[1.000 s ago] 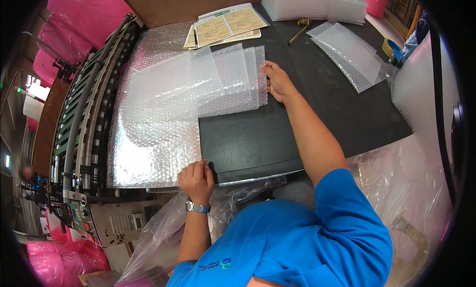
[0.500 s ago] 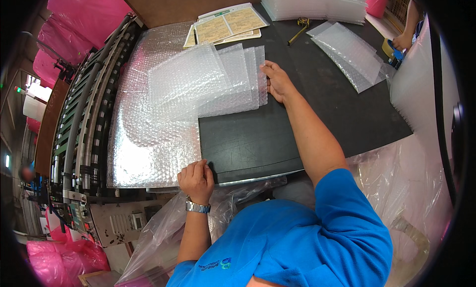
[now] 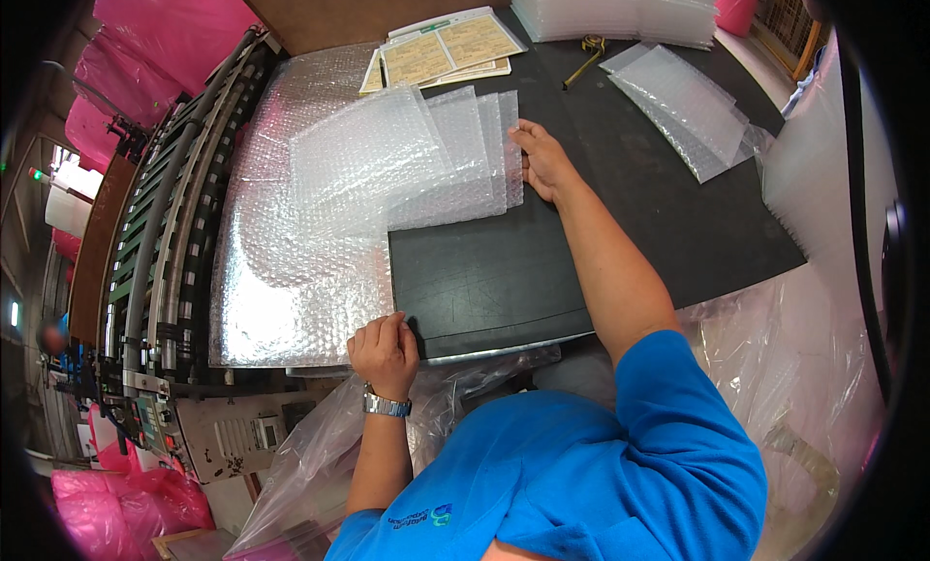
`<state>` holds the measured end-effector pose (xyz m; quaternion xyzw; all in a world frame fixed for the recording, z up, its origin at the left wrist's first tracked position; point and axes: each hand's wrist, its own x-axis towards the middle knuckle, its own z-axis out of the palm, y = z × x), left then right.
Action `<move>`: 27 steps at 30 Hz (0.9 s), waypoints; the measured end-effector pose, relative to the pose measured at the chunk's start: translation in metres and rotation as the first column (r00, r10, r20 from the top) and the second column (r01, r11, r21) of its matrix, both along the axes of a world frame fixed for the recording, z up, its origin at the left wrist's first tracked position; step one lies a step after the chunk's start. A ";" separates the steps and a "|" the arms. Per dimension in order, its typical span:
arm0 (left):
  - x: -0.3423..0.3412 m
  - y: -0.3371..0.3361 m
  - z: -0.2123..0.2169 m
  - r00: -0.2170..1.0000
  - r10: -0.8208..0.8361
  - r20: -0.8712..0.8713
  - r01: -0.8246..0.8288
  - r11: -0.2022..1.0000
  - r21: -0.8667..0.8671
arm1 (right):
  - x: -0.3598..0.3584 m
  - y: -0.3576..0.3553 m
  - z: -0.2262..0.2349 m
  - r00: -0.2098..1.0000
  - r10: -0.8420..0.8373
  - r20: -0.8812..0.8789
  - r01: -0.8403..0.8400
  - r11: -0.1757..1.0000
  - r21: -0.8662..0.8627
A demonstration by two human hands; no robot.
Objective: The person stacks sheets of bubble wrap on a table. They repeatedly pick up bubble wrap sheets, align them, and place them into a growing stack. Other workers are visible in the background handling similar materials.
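Right now the right hand (image 3: 544, 162) lies flat and spread at the right edge of a fanned stack of bubble-wrap bags (image 3: 417, 159), fingertips touching the topmost bags' edge, pinching nothing. That stack sits toward the far left part of the black table mat (image 3: 601, 241), partly overlapping a wide bubble-wrap sheet (image 3: 291, 270) that runs along the mat's left edge and down to the table's near-left corner. At that near edge the left hand (image 3: 384, 346), a metal watch (image 3: 387, 404) on its wrist, is curled with its fingers pressed onto the sheet's near-right corner, right where the sheet meets the mat; whether it actually pinches the sheet cannot be told. So the sheet lies under the left fingers, while the bags lie just left of the right palm. Printed paper forms (image 3: 446, 49) lie at the far edge, more bubble-wrap bags (image 3: 683, 106) toward the far right corner, a taller stack of bags (image 3: 610, 7) beyond.
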<state>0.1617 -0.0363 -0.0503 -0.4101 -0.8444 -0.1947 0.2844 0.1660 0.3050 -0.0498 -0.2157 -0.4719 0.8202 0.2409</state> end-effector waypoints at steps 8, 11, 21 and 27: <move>0.000 0.000 0.000 1.000 -0.007 -0.006 0.007 1.000 0.005 | 0.001 0.000 0.000 1.000 0.005 -0.010 -0.005 1.000 0.001; -0.001 0.000 0.000 1.000 -0.008 -0.004 0.008 1.000 0.006 | 0.001 0.000 0.001 1.000 0.011 -0.012 -0.011 1.000 0.000; 0.000 0.001 0.000 1.000 -0.006 -0.007 0.006 1.000 0.009 | 0.002 -0.001 0.003 1.000 0.012 -0.004 -0.012 1.000 -0.004; -0.001 -0.001 -0.001 1.000 -0.003 -0.011 0.003 1.000 0.003 | 0.003 -0.004 0.006 1.000 0.008 0.005 -0.008 1.000 -0.003</move>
